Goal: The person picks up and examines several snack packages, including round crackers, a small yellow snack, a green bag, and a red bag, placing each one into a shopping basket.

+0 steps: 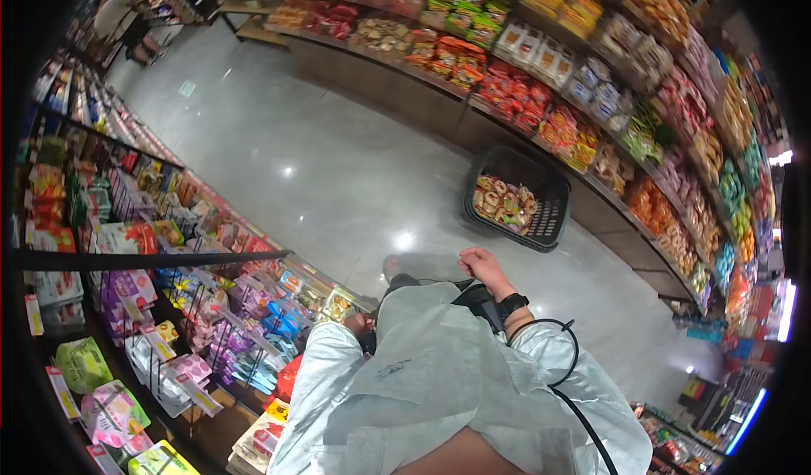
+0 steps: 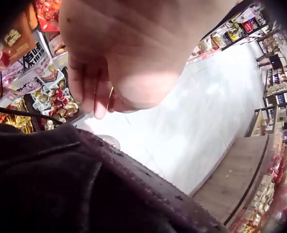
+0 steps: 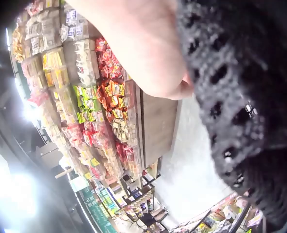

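My right hand (image 1: 486, 270) hangs in front of the body with its fingers loosely curled and nothing showing in it. In the right wrist view only part of that hand (image 3: 143, 53) shows, its fingertips hidden. My left hand (image 1: 365, 326) is low at the other side, beside the shelf of bagged snacks. The left wrist view shows its fingers (image 2: 101, 97) bent loosely, with nothing held in them. A dark shopping basket (image 1: 553, 213) stands on the floor past the right hand. Inside it lies a pile of small wrapped snacks (image 1: 505, 203).
A stepped display (image 1: 456, 116) of packaged snacks runs along the far and right sides. Racks of colourful bags (image 1: 127, 289) line the left. Grey shiny floor (image 1: 279, 145) lies between them. Another person (image 1: 127, 23) is far off at the upper left.
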Demonstrator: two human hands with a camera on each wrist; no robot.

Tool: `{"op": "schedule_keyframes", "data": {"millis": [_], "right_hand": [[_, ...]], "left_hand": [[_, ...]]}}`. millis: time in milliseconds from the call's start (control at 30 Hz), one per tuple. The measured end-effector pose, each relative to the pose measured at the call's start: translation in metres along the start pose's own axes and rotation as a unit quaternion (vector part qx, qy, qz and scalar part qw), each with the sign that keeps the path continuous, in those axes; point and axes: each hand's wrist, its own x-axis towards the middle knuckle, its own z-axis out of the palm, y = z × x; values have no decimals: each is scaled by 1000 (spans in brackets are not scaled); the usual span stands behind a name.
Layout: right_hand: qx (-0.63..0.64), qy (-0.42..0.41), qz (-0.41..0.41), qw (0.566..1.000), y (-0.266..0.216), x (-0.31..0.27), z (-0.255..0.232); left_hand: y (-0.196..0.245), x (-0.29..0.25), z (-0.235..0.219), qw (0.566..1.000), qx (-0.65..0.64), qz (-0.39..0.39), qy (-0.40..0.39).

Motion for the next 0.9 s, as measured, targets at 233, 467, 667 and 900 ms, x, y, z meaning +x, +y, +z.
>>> {"op": "schedule_keyframes", "data": {"millis": [233, 467, 667, 900], "right_hand": [[-19, -31, -14, 999, -50, 40, 66], [-49, -81, -11, 995, -113, 119, 112], [-54, -155, -99, 982, -191, 221, 164], [-71, -230, -71, 968, -246, 286, 162]], "left_hand": [[16, -1, -89, 742, -606, -239, 156], [14, 27, -126, 696, -656, -244, 160], [-41, 42, -105, 847, -433, -138, 275], [76, 60, -223, 970, -86, -174, 144]]}}
